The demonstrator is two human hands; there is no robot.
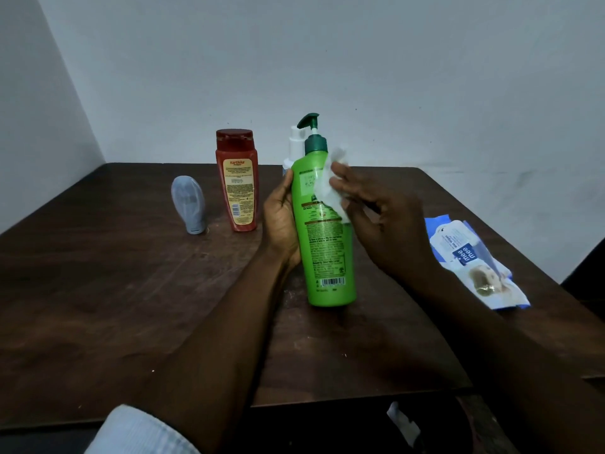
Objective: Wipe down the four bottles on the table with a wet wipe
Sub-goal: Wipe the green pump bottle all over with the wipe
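My left hand [280, 217] grips a tall green pump bottle [327, 244] from its left side and holds it tilted above the table. A white wet wipe [330, 188] lies against the bottle's upper right side, held there by the fingers of my right hand [376, 221]. A red shampoo bottle [237, 180] stands upright at the back, left of my hands. Further left, a small grey-blue tube [190, 204] stands on its cap. A white spray bottle [296, 144] is mostly hidden behind the green one.
The dark wooden table [114, 290] sits in a corner between two pale walls. A blue and white wet wipe pack [471, 260] lies near the table's right edge. The table's front edge runs just below my forearms.
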